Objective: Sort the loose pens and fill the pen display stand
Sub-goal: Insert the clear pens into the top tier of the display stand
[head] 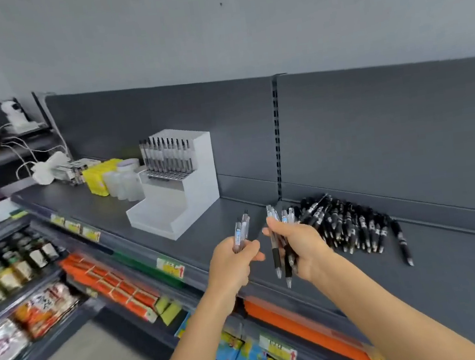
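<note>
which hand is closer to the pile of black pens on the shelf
Right. The right hand, gripping a bunch of clear pens, is just left of the pile of black pens, close beside it. The left hand, holding two clear pens, is farther left, beyond the right hand.

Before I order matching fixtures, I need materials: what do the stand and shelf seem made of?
The stand is probably matte white plastic or acrylic: flat smooth faces, crisp stepped edges. The shelf looks like painted metal, dark grey satin: thin folded front lip, slotted upright behind.

yellow boxes (99, 177), clear jars (124, 180), bottles (16, 266)
</note>
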Tool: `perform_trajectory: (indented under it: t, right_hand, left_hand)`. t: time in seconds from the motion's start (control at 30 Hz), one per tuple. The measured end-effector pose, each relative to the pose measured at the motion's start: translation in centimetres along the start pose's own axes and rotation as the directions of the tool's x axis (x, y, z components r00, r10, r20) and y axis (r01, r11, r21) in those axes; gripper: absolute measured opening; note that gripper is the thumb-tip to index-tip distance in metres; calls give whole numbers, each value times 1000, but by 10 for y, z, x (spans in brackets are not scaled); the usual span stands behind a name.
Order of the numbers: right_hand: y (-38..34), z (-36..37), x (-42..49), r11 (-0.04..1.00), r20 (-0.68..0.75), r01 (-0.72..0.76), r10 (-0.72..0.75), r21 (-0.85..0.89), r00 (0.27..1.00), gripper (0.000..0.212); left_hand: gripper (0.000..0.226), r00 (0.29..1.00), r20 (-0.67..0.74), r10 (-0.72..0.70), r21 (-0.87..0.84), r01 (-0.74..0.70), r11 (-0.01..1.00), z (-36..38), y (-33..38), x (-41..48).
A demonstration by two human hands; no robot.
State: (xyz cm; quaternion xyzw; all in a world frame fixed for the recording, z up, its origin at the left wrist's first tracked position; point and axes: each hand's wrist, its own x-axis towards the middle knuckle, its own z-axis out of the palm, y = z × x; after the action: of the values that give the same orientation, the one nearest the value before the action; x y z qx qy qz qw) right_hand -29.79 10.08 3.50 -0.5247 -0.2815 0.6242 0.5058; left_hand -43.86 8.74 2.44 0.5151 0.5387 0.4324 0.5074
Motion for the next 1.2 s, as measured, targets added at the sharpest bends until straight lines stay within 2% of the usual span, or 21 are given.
perform_trajectory:
  t: [0.13,0.33,0.5,0.57,0.73,0.83,1.0,1.07,1.2]
  right_hand:
    - [6,60,34,997,30,58,-59,50,998,22]
    - [-3,135,94,983,34,175,-177,54,984,19]
    - [-25,175,146,964,10,265,-265,38,964,13]
    - [-32,187,161,951,10,308,-308,6,951,20]
    - [-46,215,186,905,-56,420,-424,-71,904,21]
    - [-50,233,203,868,-128,484,-496,-115,859,25]
    - [-52,264,221,788,-208,531,-602,-310,771,20]
    - [-56,277,225,757,-263,550,-644,-353,718,19]
    - [-69,299,235,700,-378,597,-714,-392,590,16]
  left_hand:
    - [21,999,-46,0,-16,-1,1000,-50,1,25]
    - [17,991,-126,49,98,-37,994,-113,3,96]
    - [8,992,-50,120,212,-107,971,-156,12,160]
    - [5,990,-32,136,217,-126,968,-170,13,182]
    - [8,981,-39,191,190,-180,965,-200,18,229]
    - [10,975,-9,222,154,-218,964,-213,19,254]
    - [9,956,109,271,143,-285,948,-234,18,290]
    - [7,942,135,309,150,-327,933,-245,16,303]
    - [22,927,198,318,167,-352,921,-270,11,326]
